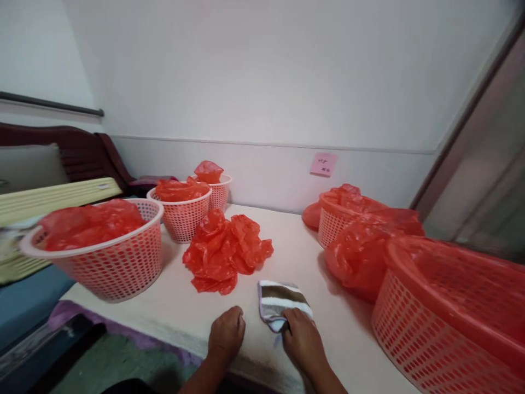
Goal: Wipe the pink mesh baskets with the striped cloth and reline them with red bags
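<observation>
Lying before the hands [225,335] is striped cloth [285,298] the right [302,338] pinches.

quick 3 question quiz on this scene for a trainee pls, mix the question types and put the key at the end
1. Multiple choice: which hand grips the striped cloth?
A) left
B) right
C) neither

2. True or false: the loose heap of red plastic in the middle sits inside a basket.

3. Fill in the blank: the paper note on the wall is ____ in colour.

Key:
1. B. The right hand grips it; the left hand is apart from it, fingers curled.
2. False. It lies on the white surface.
3. Pink.
</observation>
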A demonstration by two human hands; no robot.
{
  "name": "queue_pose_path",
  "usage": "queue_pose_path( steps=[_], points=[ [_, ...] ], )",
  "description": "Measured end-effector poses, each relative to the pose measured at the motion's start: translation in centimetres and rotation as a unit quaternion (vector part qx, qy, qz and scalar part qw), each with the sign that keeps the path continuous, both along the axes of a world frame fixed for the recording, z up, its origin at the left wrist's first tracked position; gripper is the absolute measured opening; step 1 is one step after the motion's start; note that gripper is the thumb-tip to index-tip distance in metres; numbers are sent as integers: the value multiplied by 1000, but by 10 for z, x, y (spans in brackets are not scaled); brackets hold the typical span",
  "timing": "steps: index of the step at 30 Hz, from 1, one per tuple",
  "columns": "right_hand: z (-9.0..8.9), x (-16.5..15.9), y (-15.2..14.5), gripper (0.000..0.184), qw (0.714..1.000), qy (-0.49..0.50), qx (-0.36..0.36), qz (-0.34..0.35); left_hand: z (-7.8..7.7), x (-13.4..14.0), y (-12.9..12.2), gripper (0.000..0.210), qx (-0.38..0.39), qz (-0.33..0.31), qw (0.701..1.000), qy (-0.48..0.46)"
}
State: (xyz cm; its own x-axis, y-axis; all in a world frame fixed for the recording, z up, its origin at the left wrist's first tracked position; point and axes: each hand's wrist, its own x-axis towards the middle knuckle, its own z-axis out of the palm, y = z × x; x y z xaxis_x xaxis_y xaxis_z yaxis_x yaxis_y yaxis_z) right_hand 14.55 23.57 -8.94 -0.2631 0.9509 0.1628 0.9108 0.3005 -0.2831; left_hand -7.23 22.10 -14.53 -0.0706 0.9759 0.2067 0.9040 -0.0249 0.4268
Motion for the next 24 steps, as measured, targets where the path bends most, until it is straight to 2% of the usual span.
queue_pose_path(
  steps=[7, 10, 12, 15, 20, 22, 24],
  points=[
    [-20, -10, 10, 40, 996, 29, 20, 81, -2, 2, 0, 13, 19, 10, 997, -76],
    [-23, -19, 13, 46, 991, 58, 9, 118, 7, -5, -9, 18, 44, 16, 990, -136],
    [-23, -26, 14, 47, 988, 59, -2, 143, 19, -23, -20, 19, 74, 33, 983, -165],
    [-22, -36, 15, 49, 989, 33, -15, 140, 51, -78, -45, 23, 147, 83, 971, -172],
    [-18, -43, 14, 47, 995, 9, -32, 90, 130, -205, -90, 36, 273, 192, 937, -104],
    [-18, -45, 14, 46, 996, 9, -34, 81, 161, -245, -97, 46, 300, 223, 926, -56],
    [-18, -46, 13, 45, 997, 13, -33, 74, 183, -274, -97, 58, 299, 228, 927, 0]
  ],
)
